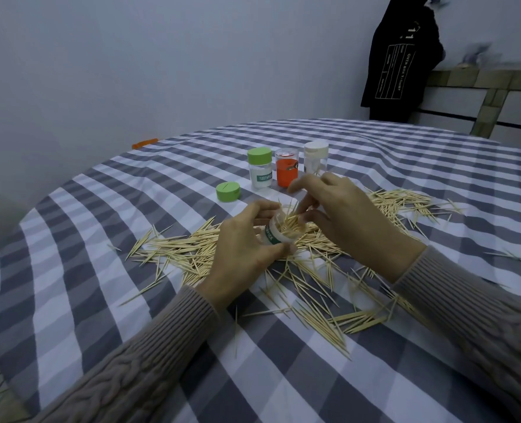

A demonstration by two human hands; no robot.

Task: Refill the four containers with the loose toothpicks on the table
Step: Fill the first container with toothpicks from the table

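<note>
Wooden toothpicks (314, 300) lie all over the checked tablecloth (100, 239), in the middle and lower right of the frame. Most of them are still loose, so I think the job has only just started.

In the middle of the frame, the left hand (247, 251) curls its fingers around a clear jar (276, 232) with a green band. The jar is tipped on its side with its open mouth turned toward the other hand. I think it is held that way so the sticks can slide in easily. A bunch of sticks already pokes out of the mouth.

The right hand (341, 215) is just beside the jar's mouth. Its fingers are bent and seem to push or pinch the bunch going in, but I cannot see the fingertips well enough to be sure.

A green lid (228, 191) sits alone on the cloth, up and left of the hands. It is probably the lid of the held jar, put aside to keep the mouth open.

Behind the hands, three more jars stand in a row: one with a green cap (260, 172), an orange one (286, 167) and a white-capped one (315, 157). They still need filling, as far as I can judge.

A person in a dark coat (402, 62) stands at the upper right.
</note>
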